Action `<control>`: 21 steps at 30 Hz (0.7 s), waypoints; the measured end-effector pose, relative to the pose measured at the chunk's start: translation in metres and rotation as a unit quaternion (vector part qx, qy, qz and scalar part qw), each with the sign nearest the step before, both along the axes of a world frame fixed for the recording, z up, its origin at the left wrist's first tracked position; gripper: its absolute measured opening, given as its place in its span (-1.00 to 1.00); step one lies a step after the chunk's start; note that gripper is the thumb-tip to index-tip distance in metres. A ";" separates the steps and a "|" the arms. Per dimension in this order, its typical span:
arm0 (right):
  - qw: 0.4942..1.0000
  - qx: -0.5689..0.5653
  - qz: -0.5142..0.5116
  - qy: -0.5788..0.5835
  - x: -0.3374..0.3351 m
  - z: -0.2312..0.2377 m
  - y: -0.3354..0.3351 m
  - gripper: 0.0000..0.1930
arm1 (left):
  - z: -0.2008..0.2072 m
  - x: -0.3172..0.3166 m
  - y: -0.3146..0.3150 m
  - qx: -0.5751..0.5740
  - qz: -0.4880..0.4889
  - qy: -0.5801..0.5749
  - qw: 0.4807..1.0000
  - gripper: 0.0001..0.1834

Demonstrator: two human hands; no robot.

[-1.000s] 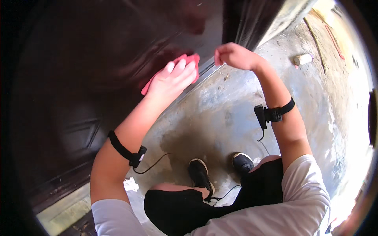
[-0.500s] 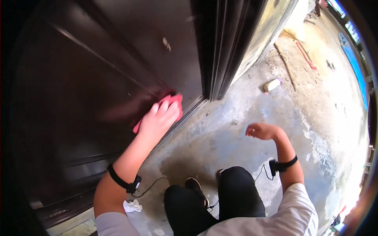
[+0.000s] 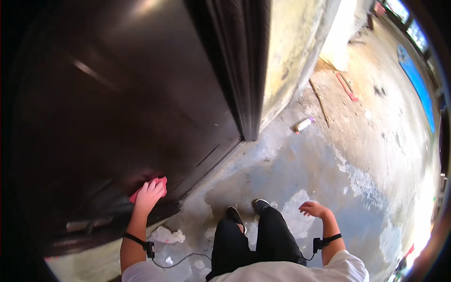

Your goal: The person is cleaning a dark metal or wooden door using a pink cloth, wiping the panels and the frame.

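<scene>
My left hand (image 3: 148, 194) presses a red cloth (image 3: 162, 182) flat against the lower part of a dark brown door (image 3: 155, 108). Its fingers lie over the cloth, and pink edges stick out on both sides of them. A faint red reflection shows in the glossy panel beside the cloth. Away from the door, my right hand (image 3: 313, 209) hangs over the floor at the right of my knees. It holds nothing, and its fingers are loosely bent and apart.
A dark door frame (image 3: 249, 84) meets a stained wall (image 3: 291, 51). On the concrete floor (image 3: 282, 164) lie a small white bottle (image 3: 304, 124), a stick (image 3: 320, 102), a red-framed tool (image 3: 346, 87) and a crumpled white cloth or bag (image 3: 167, 235). A blue sheet (image 3: 416, 87) lies farther right.
My left hand has slid the red cloth down and left along the door. My right hand has dropped lower. The view has shifted, and more of the wall and the white crumpled item shows.
</scene>
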State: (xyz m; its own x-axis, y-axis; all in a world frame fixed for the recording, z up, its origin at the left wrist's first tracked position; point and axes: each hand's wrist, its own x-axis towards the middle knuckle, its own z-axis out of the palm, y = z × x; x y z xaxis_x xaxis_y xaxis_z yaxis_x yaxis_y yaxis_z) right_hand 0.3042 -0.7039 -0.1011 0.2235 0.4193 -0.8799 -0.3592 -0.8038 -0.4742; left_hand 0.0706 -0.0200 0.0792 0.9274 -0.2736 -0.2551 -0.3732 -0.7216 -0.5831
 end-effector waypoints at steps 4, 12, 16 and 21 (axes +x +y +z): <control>0.994 0.039 0.087 -0.055 0.007 0.069 0.031 -0.66 | 0.095 -0.030 -0.011 0.017 0.080 -0.070 0.994 -0.68; 0.887 0.220 0.359 -0.193 0.048 0.215 0.198 -0.71 | 0.193 -0.128 -0.054 -0.042 0.402 -0.295 0.866 -0.64; 0.839 0.316 0.418 -0.146 0.020 0.290 0.291 -0.76 | 0.219 -0.141 -0.137 -0.341 0.448 -0.505 0.654 -0.34; 0.787 0.476 0.392 0.004 -0.098 0.372 0.387 -0.46 | 0.211 -0.151 -0.186 -0.680 0.351 -0.576 0.286 -0.41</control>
